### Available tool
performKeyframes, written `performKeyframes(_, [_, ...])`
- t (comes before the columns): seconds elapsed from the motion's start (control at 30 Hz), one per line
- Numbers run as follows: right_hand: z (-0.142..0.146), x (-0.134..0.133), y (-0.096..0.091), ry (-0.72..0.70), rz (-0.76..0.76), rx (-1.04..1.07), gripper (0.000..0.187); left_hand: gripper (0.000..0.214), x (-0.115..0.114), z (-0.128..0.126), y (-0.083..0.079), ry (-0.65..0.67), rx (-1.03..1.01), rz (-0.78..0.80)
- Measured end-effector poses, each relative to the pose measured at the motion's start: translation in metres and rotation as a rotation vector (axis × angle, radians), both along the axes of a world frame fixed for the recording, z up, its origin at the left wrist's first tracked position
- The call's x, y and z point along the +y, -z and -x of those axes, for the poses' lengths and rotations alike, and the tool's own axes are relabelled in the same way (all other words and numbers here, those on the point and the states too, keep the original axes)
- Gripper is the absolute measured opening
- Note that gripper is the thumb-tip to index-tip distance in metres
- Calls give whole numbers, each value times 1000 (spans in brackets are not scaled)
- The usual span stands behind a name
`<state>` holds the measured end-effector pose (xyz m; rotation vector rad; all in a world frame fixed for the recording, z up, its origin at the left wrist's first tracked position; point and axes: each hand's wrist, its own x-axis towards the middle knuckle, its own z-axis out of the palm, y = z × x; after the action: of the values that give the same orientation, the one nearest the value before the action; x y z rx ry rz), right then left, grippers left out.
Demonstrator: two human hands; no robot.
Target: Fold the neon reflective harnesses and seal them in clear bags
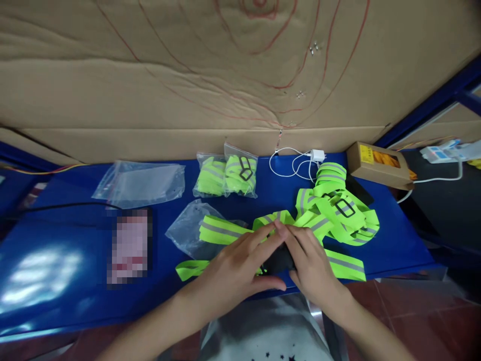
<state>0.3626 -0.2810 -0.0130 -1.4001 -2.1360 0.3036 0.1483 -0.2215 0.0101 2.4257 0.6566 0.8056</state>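
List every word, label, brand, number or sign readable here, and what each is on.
None can be read.
Yellow label on the cardboard box: printed marks, too small and blurred.
Screen-like rectangle at left: pixelated, unreadable.
Backing cardboard: red curved lines, no legible lettering.
Green reflective straps: no lettering visible.

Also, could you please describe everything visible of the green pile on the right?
The pile looks like bright yellow-green fabric strap with a grey stripe. It lies in loose, overlapping loops on the blue table, with a rounder coil at the back. A black, open-framed buckle lies on top. Behind its right side is a dark flat object, perhaps touching. Its exact left edge is hard to tell.
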Motion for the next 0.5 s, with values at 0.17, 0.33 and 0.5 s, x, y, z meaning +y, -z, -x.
performKeyframes(0.17, [-6,5,-22,-14,63,245,93,130,14,19,-23,2,64,140])
performKeyframes(0.33, [-5,18,-53,20,85,602,70,109,31,24,-33,137,-63,576])
performKeyframes(0.5, [2,42,-67,95,169,707,64,88,36,6,-20,188,-295,1008])
